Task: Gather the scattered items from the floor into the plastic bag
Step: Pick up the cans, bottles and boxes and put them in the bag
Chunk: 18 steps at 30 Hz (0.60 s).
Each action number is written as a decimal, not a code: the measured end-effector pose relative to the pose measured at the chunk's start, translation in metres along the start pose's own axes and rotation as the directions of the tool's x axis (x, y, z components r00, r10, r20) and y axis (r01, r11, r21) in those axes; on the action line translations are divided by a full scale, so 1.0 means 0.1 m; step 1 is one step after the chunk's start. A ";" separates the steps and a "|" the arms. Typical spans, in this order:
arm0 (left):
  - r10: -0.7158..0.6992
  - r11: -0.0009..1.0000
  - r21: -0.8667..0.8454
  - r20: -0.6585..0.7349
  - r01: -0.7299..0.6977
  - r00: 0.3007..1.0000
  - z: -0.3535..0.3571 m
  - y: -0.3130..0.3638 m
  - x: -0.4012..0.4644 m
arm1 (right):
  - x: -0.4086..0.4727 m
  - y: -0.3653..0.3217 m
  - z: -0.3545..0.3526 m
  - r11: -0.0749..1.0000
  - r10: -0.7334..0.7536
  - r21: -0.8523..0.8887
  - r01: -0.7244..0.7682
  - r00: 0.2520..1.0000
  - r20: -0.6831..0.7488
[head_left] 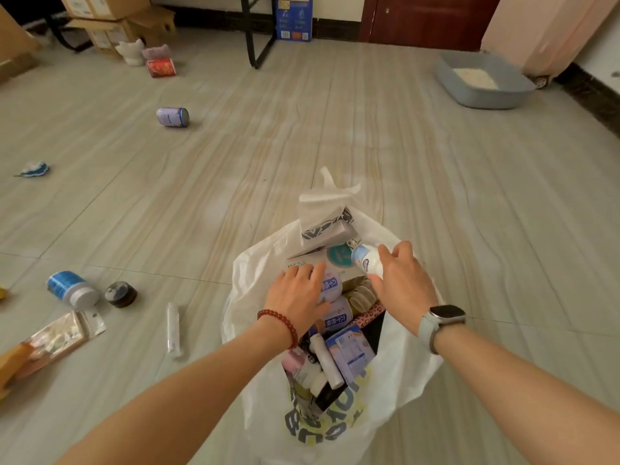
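A white plastic bag [255, 283] stands open on the floor in front of me, packed with boxes, cans and tubes. My left hand [297, 297] lies with straight fingers on a white can [332, 285] inside the bag. Over the bag's far side, my right hand [402, 280] grips a small white bottle [365, 258] with a blue label. Left on the floor lie a blue-and-white jar [72, 288], a dark round tin [120, 294], a clear tube [173, 328], a foil packet [58, 340], a purple can [172, 116] and a red can [161, 67].
A small blue-and-white item [33, 169] lies at far left. Cardboard boxes [110, 25] and a white figurine [131, 52] sit at the back left. A black table leg [250, 31] stands at the back centre, a grey litter tray [483, 80] at the back right.
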<state>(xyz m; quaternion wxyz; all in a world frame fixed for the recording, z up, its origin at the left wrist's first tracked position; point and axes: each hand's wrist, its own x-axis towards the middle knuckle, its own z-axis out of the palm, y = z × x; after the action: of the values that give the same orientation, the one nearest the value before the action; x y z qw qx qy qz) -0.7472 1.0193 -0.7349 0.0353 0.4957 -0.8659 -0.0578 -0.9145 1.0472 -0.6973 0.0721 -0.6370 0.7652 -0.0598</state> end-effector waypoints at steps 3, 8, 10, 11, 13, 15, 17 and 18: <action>0.021 0.977 0.212 -0.156 0.013 0.988 0.14 -0.04 0.07 | 0.02 -0.04 0.15 0.975 -0.014 0.221 -0.016 0.991 0.132; 0.016 0.968 0.250 -0.168 0.027 0.986 0.26 -0.15 0.01 | -0.07 -0.12 0.28 0.964 -0.261 0.080 0.252 0.955 0.143; 0.062 0.989 0.145 -0.252 -0.026 0.966 0.21 -0.16 -0.03 | -0.07 -0.17 0.27 0.962 -0.256 0.113 0.250 0.966 0.044; 0.089 0.995 0.059 -0.291 -0.075 0.952 0.17 -0.16 -0.08 | -0.05 -0.20 0.26 0.953 -0.266 0.146 0.266 0.964 -0.024; 0.104 0.985 -0.088 -0.380 -0.148 0.919 0.02 -0.21 -0.22 | -0.02 -0.30 0.24 0.921 -0.312 0.198 0.337 0.939 -0.146; 0.055 0.970 -0.186 -0.456 -0.155 0.888 -0.12 -0.35 -0.42 | 0.01 -0.44 0.22 0.872 -0.382 0.226 0.435 0.892 -0.243; -0.085 0.958 -0.277 -0.515 -0.072 0.853 -0.18 -0.60 -0.65 | 0.00 -0.67 0.21 0.819 -0.443 0.251 0.516 0.846 -0.295; -0.172 0.944 -0.329 -0.531 -0.015 0.830 -0.18 -0.76 -0.77 | 0.00 -0.81 0.21 0.792 -0.467 0.263 0.551 0.824 -0.322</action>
<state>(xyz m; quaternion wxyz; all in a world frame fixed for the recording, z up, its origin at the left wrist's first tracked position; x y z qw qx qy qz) -0.6415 1.0460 -0.7279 0.3609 0.5143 -0.7762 -0.0531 -0.8322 1.0327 -0.7032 0.0705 -0.7856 0.5438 -0.2867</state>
